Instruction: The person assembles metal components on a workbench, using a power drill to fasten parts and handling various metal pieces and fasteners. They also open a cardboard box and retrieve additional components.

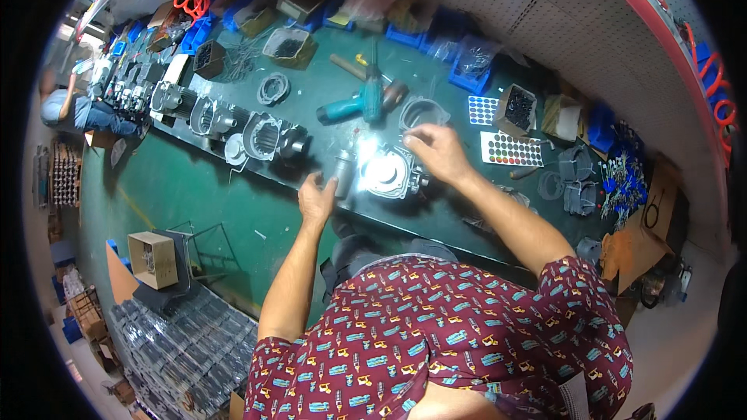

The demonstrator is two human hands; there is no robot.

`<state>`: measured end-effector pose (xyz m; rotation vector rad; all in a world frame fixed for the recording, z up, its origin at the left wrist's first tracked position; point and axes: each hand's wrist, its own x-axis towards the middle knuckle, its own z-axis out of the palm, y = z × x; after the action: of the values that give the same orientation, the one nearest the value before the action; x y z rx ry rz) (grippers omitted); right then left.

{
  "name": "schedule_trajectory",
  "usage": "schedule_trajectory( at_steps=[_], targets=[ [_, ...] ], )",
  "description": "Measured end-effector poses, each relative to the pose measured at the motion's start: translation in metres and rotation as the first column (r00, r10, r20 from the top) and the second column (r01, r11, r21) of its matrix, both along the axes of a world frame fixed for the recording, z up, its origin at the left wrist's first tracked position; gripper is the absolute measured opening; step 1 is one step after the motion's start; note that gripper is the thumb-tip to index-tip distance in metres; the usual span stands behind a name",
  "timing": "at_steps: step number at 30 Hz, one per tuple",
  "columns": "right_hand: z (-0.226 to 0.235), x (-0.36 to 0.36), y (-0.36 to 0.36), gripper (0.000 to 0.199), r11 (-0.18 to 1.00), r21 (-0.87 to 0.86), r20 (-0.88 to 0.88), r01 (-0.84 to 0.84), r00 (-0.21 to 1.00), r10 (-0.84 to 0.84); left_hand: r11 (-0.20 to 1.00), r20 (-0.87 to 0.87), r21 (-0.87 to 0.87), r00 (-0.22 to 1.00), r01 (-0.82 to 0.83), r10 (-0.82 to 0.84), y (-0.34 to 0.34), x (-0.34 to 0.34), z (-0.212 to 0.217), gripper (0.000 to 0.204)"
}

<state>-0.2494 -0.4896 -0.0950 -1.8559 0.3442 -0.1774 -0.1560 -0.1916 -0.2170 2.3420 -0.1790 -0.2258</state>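
Before me on the bench lies a bright metal motor housing (387, 172) with a round face, shining under strong light. At its left stands a grey metal cylinder (342, 171). My left hand (315, 200) is at the bench's near edge, its thumb against or right beside the cylinder and its fingers apart; I see no firm grip. Over the far right side of the housing, my right hand (438, 153) has its fingertips pinched together. What they hold, if anything, is too small to tell. A grey ring (424, 112) lies just beyond that hand.
A teal power drill (350, 104) and a hammer (354, 68) lie farther back. More motor housings (263, 137) line the left edge. Sticker sheets (511, 149) and a box of dark screws (517, 109) are at right. A co-worker (78, 111) sits far left.
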Motion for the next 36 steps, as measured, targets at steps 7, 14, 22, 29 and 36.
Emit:
schedule_trajectory(
  at_steps=[7,14,22,29,36],
  targets=[
    [0.035,-0.037,0.069,0.018,0.941,0.212,-0.108,0.265,0.963,-0.247,0.966,-0.544,-0.114,0.828,-0.23,0.133,-0.045,0.062,-0.09,0.043],
    [0.027,-0.038,0.16,0.022,0.89,0.338,-0.257,0.307,0.939,-0.227,0.84,-0.743,-0.405,0.665,-0.36,-0.073,-0.03,0.047,-0.041,0.016],
    [-0.091,0.018,0.233,0.033,0.367,0.608,-0.611,0.704,0.71,-0.35,0.619,-0.793,-0.583,0.533,-0.525,-0.295,0.052,0.022,-0.038,0.008],
    [-0.141,0.034,0.248,0.022,0.571,0.41,-0.464,0.711,0.702,-0.541,0.895,-0.273,-0.045,0.856,0.444,-0.438,0.084,0.038,-0.016,0.024],
    [-0.141,0.019,0.246,0.028,0.732,0.381,-0.376,0.566,0.817,-0.436,0.704,0.049,0.204,0.711,0.68,-0.701,0.063,0.045,0.043,0.066]
  ],
)
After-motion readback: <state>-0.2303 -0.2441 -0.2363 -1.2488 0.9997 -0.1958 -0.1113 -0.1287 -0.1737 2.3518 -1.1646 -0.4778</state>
